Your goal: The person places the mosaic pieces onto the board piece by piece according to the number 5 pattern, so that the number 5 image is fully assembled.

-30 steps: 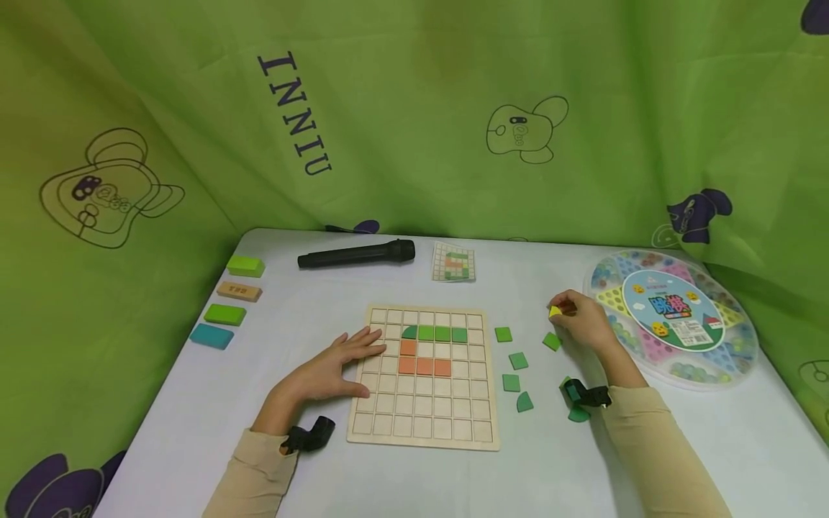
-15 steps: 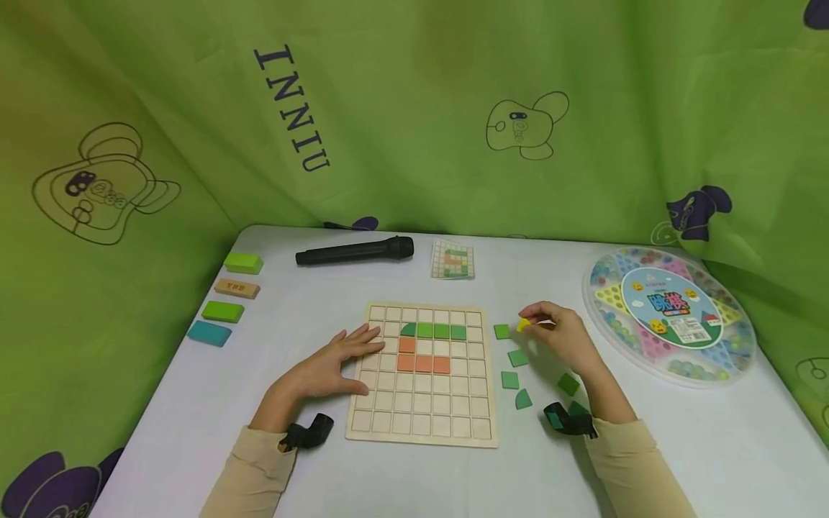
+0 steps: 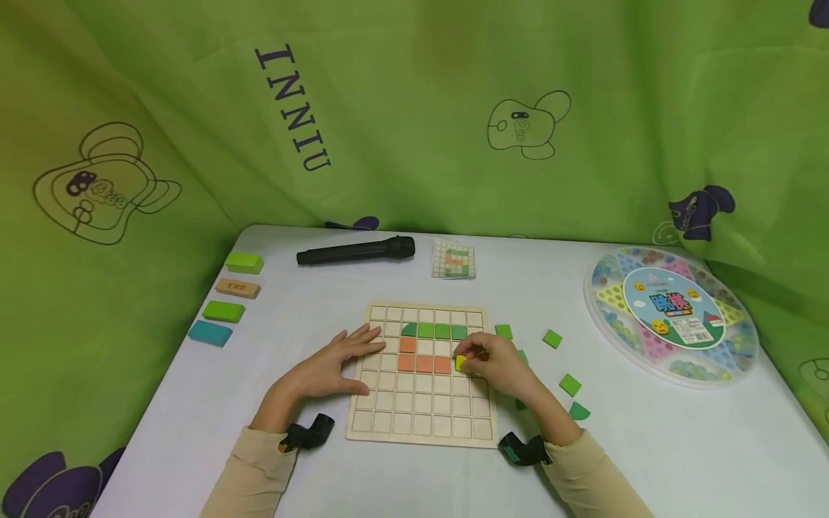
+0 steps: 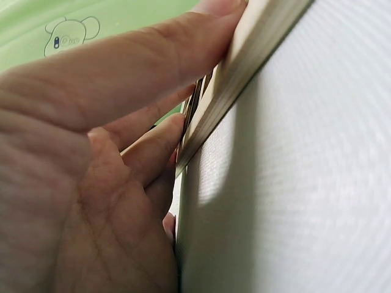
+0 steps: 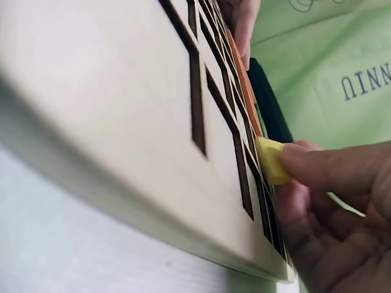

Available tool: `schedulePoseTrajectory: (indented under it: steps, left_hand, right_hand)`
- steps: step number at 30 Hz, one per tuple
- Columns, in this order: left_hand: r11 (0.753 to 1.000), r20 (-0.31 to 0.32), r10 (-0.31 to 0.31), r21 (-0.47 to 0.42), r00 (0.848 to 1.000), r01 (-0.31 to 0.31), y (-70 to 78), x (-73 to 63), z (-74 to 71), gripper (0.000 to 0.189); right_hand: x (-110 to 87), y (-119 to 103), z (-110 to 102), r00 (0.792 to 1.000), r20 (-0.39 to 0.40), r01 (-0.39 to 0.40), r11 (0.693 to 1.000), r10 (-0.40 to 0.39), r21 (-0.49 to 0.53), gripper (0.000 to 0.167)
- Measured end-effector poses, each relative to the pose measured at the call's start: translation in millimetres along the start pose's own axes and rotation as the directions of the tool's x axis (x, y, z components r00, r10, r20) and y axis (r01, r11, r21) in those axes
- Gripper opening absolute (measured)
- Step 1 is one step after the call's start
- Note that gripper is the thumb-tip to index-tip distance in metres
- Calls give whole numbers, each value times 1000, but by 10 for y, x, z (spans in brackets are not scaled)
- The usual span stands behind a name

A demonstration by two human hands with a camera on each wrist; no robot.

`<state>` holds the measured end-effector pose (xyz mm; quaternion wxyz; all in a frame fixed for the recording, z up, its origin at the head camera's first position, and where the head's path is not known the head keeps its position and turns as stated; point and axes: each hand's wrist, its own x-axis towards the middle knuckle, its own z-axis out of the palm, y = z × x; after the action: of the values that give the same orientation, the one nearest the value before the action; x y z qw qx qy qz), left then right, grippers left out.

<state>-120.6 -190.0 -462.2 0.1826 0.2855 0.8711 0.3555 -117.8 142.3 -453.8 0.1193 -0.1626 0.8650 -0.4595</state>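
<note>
A wooden grid board (image 3: 421, 428) lies in the middle of the table, with a row of green tiles (image 3: 442, 331) and several orange tiles (image 3: 424, 362) set in its squares. My right hand (image 3: 501, 365) pinches a yellow tile (image 3: 460, 362) between thumb and fingers, just right of the orange row. In the right wrist view the yellow tile (image 5: 273, 161) stands tilted right at the grid's surface. My left hand (image 3: 330, 367) rests spread on the board's left edge; the left wrist view shows its thumb (image 4: 153, 52) on the wooden rim.
Loose green tiles (image 3: 553, 339) lie right of the board, some partly behind my right hand. A pattern card (image 3: 453, 260) and a black microphone (image 3: 356, 251) are at the back. A round Chinese checkers set (image 3: 673, 309) sits at right, several coloured blocks (image 3: 223, 311) at left.
My right hand has carried the yellow tile leftward from near the checkers set, over the loose green tiles, onto the board. My left hand has stayed at the board's left edge.
</note>
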Motion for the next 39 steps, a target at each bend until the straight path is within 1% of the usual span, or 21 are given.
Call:
schedulePoseTrajectory:
  steps: [3,10,14,16,18,21,23,25,27,30,32,34,37,39]
  left_hand:
    - [1000,1,-3,4,1000,3,2,4,-7,79]
    - [1000,-5,-2,3,1000,2,-2,-1,-29,79]
    - [1000,-8,9,-4,1000,-9,-19,-2,-10,79]
    - [1000,-4,15,-5,1000,-15,-25,1,6,79]
    - [1000,1,22,-6,1000,-22,-27,5,18,79]
    - [1000,0,16,-6,1000,-16,-25,8,25,79]
    - [1000,-3,12,-2,1000,-12,-21,7,23,78]
    - [1000,-4,10,0,1000,-10,-16,5,19,78]
    - [1000,-4,9,-2,1000,-9,-8,4,15,78]
    - [1000,-4,15,-3,1000,-15,-4,2,14,78]
    - [1000,-4,14,-4,1000,-14,-9,1,18,79]
    - [1000,-4,16,0,1000,-16,-15,1,20,79]
    - [1000,-5,15,-3,1000,-15,-19,3,20,79]
    - [1000,-7,17,-5,1000,-17,-16,8,17,79]
  right_hand:
    - [16,15,36,1000,17,8,999,-7,-43,12]
    - [33,-47,69,999,6,44,993,-43,-110,13]
    - [16,-31,66,999,8,51,992,-51,-118,12]
    - [-8,-5,30,998,5,62,993,-62,-102,15]
    - [-30,28,-42,997,-15,68,994,-69,-83,18]
    - [-51,71,-210,996,-75,52,996,-58,-73,24]
    - [-46,107,-335,993,-115,25,997,-34,-78,27]
    - [-33,151,-449,990,-143,-19,996,6,-90,30]
    - [-16,199,-541,988,-148,-68,993,53,-100,33]
    - [12,267,-626,984,-129,-136,982,119,-129,36]
    - [27,316,-647,986,-109,-140,976,123,-166,36]
    - [43,359,-647,988,-107,-129,969,108,-209,33]
    - [59,410,-637,991,-116,-101,958,72,-267,29]
    - [55,401,-637,989,-127,-107,953,73,-285,27]
